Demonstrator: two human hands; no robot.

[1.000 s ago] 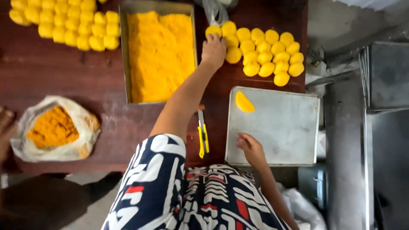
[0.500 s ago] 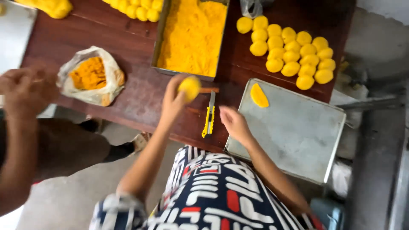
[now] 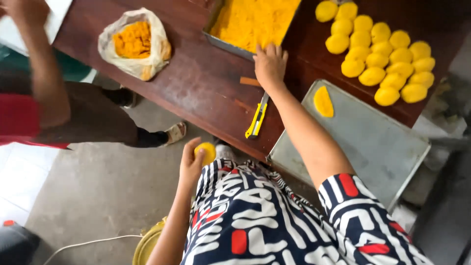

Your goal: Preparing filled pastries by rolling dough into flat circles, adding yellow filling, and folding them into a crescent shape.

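Fingers of your left hand are gripping a yellow ball off the surface's near edge; your right hand, fingers spread open, is resting by the tray. Slackening could be dropping the ball onto the floor.

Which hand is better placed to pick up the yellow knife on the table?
Right. The right hand lies flat and free beside the knife; the left hand is off the table, holding a yellow ball.
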